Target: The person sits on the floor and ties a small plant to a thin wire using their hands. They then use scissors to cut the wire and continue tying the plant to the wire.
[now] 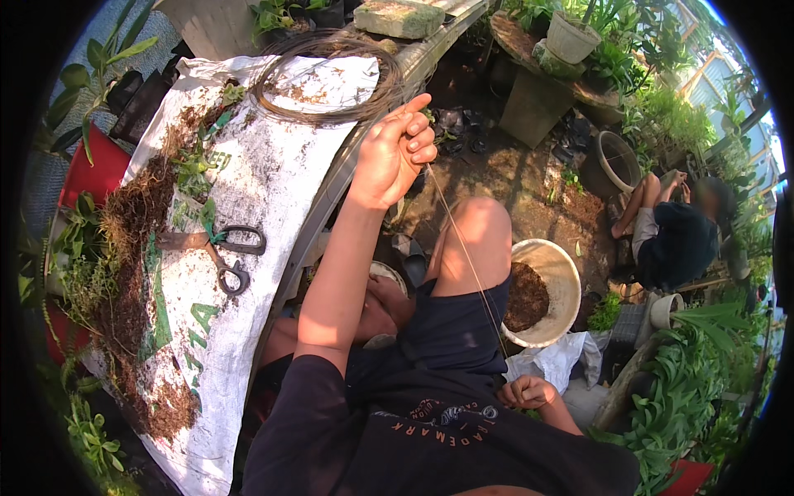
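My left hand is raised beside the bench edge, its fingers curled around a thin wire and one finger pointing out. From there the wire slants down across my raised knee to my right hand, which is closed on its lower end beside my shirt. A coil of dark wire lies at the far end of a white woven sack, just beyond my left hand. Black-handled scissors with rusty blades and green tape rest partly open on the sack.
Roots and soil cover the sack's left side. A white bucket containing soil stands right of my knee. Another person sits at the right. Potted plants and a stone block are at the far side; leafy plants line the right.
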{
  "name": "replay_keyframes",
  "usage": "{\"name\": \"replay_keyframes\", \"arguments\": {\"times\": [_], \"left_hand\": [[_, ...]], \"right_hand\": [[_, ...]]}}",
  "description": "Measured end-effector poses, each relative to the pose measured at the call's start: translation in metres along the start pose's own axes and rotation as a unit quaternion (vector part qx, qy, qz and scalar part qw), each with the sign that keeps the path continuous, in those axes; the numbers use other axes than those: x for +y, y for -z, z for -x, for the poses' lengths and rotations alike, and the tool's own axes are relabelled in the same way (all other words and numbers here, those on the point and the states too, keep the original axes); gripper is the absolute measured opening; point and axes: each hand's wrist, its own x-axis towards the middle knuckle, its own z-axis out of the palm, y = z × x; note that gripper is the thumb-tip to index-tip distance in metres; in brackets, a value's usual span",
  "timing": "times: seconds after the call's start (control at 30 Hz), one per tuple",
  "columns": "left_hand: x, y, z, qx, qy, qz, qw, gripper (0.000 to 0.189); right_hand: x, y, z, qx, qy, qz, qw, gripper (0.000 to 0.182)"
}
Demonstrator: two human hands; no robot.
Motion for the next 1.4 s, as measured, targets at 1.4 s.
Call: {"name": "replay_keyframes", "arguments": {"times": [1.4], "left_hand": [[-0.015,0.011,0.004,-0.058,0.003,0.064,0.996,0.048]], "right_hand": [[0.026,-0.003,0.016,0.081,0.016,-0.060,0.995,0.020]]}}
